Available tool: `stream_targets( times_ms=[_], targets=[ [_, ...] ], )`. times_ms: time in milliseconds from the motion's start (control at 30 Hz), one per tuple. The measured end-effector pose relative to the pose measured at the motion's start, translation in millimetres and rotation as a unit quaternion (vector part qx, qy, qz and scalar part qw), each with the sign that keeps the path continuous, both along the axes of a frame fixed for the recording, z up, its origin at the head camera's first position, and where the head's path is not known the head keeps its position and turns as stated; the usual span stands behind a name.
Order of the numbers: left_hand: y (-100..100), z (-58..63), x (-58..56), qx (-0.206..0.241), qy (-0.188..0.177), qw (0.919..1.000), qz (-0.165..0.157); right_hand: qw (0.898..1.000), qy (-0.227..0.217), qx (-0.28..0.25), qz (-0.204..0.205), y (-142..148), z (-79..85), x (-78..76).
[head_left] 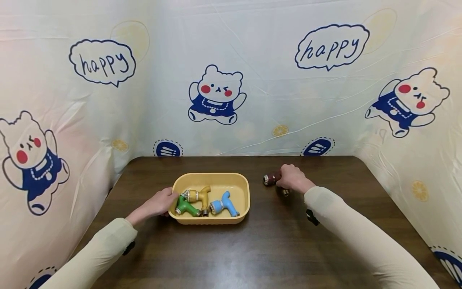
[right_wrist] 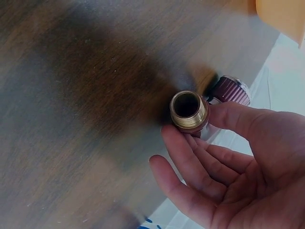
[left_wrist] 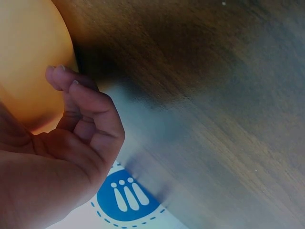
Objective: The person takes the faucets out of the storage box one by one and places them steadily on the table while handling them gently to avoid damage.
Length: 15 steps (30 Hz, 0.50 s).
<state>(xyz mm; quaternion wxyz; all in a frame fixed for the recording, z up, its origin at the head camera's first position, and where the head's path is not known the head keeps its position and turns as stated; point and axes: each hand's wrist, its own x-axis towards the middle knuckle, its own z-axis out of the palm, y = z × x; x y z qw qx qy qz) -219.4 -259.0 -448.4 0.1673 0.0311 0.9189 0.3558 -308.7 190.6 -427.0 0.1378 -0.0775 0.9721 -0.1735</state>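
My left hand (head_left: 161,202) holds the left end of a yellow plastic basin (head_left: 231,181); in the left wrist view its bent fingers (left_wrist: 102,107) lie against the outer wall. Inside the basin are a green tap (head_left: 185,206), a yellow tap (head_left: 204,199) and a light blue tap (head_left: 227,204). To the right of the basin, my right hand (head_left: 294,178) grips a dark red tap (head_left: 274,178). In the right wrist view, thumb and fingers pinch its body beside the brass threaded end (right_wrist: 189,110), and its ribbed knob (right_wrist: 232,90) points away from the palm.
A brown wooden table (head_left: 231,253) carries everything. Behind it and along both sides hangs a pale curtain (head_left: 267,92) printed with bears and words, close to the table's far edge.
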Motion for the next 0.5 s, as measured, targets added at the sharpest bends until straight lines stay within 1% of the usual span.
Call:
stream_targets(
  times_ms=[167,267,500],
  targets=[
    [-0.8,-2.2,-0.7,-0.001,-0.003,1.0,-0.003,1.0,0.001,0.001,0.001,-0.3,0.4,2.4],
    [-0.7,-2.4,-1.4,0.0,-0.004,1.0,0.001,1.0,0.004,0.005,0.002,0.0,-0.4,2.4],
    [-0.5,-3.2,-1.5,0.001,0.006,1.0,0.001,1.0,0.002,0.007,0.002,0.9,-2.1,0.5]
  ],
)
